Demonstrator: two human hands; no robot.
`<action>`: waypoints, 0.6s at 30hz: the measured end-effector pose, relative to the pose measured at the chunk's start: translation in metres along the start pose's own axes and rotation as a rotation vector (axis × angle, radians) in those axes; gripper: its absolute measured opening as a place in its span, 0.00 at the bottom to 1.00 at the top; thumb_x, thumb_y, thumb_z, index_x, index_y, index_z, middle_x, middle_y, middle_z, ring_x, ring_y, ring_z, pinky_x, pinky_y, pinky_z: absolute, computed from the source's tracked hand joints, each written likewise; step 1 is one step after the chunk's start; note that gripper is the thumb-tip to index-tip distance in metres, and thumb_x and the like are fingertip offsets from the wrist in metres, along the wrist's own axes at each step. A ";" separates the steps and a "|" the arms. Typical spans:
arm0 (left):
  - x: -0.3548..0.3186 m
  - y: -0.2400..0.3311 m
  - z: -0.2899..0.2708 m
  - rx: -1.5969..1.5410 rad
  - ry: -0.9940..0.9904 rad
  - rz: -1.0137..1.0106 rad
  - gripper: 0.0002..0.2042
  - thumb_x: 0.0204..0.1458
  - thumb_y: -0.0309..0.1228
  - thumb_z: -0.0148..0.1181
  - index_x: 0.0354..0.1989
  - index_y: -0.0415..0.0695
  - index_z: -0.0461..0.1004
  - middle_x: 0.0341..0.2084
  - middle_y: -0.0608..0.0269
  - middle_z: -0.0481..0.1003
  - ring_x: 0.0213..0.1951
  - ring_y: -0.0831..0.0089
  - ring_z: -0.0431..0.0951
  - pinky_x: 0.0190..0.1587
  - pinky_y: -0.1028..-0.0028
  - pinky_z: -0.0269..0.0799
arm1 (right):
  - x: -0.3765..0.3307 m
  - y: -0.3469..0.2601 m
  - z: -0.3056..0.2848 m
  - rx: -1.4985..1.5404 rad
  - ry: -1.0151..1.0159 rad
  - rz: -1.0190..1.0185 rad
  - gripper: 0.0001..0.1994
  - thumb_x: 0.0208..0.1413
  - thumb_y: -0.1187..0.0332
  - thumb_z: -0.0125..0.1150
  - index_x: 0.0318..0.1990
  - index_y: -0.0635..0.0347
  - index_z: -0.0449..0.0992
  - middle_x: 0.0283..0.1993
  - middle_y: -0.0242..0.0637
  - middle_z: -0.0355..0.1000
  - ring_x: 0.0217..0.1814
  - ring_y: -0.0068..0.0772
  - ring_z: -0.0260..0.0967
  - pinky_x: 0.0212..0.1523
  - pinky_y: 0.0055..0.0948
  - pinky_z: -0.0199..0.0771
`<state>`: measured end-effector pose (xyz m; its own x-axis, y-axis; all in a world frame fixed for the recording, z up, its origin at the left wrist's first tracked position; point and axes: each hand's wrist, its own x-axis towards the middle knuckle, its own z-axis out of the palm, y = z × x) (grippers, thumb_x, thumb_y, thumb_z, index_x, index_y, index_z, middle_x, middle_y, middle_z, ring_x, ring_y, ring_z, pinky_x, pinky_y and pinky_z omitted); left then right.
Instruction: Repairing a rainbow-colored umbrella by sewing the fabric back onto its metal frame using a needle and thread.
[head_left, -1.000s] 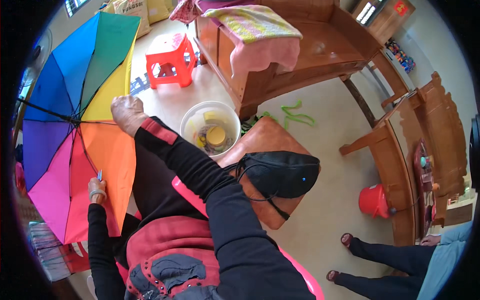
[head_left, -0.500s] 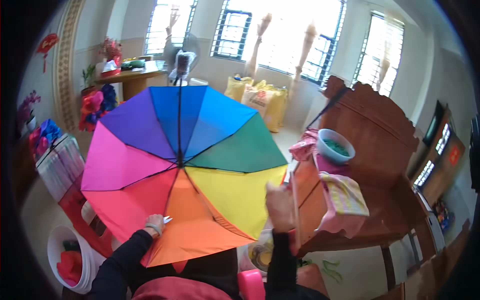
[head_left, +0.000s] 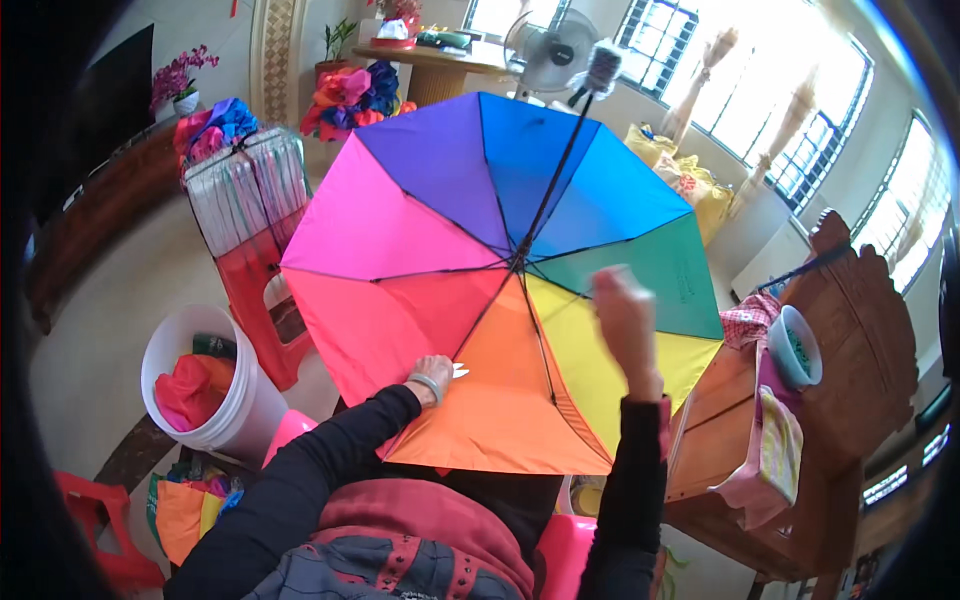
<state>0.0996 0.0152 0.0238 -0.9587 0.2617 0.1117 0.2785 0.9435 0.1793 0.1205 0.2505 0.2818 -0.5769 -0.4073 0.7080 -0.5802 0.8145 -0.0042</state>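
An open rainbow-coloured umbrella (head_left: 420, 235) lies before me with its inside up, ribs showing. Its dark shaft slants up to the far right, ending in a handle (head_left: 600, 70) that looks wrapped. My left hand (head_left: 430, 378) is closed by the seam between the red and orange panels. From its fingers stick out two pale points, looking like the blades of small snips (head_left: 460, 370). Raised over the yellow and green panels is my right hand (head_left: 625, 315), blurred, its fingers drawn together. Whatever it holds, if anything, is too small to see.
To my left stand a white bucket (head_left: 235, 400) with coloured cloth and a red stool (head_left: 260, 310) bearing a wrapped bundle (head_left: 245, 190). Another red stool (head_left: 105, 525) is lower left. A wooden bench (head_left: 850, 350) with a bowl (head_left: 795, 345) stands at right. Beyond is a fan (head_left: 555, 50).
The view has swung left, so the umbrella appears further right. My right hand has risen from beside the yellow panel to above it. My left hand keeps its place at the seam.
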 end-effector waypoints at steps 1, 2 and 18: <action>-0.007 0.005 0.001 -0.013 -0.015 -0.008 0.10 0.46 0.33 0.49 0.23 0.40 0.73 0.23 0.49 0.73 0.27 0.58 0.76 0.27 0.61 0.71 | -0.003 0.014 -0.001 0.328 0.126 0.366 0.03 0.46 0.76 0.47 0.29 0.63 0.67 0.19 0.36 0.65 0.15 0.24 0.63 0.16 0.24 0.65; -0.009 0.010 -0.002 -0.063 0.005 -0.023 0.10 0.46 0.33 0.48 0.24 0.40 0.73 0.22 0.49 0.73 0.27 0.57 0.75 0.27 0.61 0.71 | -0.001 0.025 -0.014 0.776 0.317 0.590 0.04 0.47 0.76 0.47 0.30 0.64 0.68 0.18 0.36 0.65 0.12 0.23 0.61 0.15 0.22 0.65; -0.011 0.006 0.000 -0.336 -0.050 -0.302 0.09 0.42 0.33 0.53 0.24 0.38 0.73 0.20 0.49 0.73 0.24 0.57 0.76 0.24 0.65 0.71 | -0.102 0.014 0.136 0.987 -0.216 0.996 0.06 0.46 0.74 0.48 0.27 0.66 0.71 0.15 0.35 0.64 0.15 0.23 0.63 0.13 0.22 0.67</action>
<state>0.1113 0.0178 0.0239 -0.9992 0.0025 -0.0405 -0.0183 0.8630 0.5049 0.0930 0.2479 0.1138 -0.9996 0.0296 -0.0032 0.0094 0.2121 -0.9772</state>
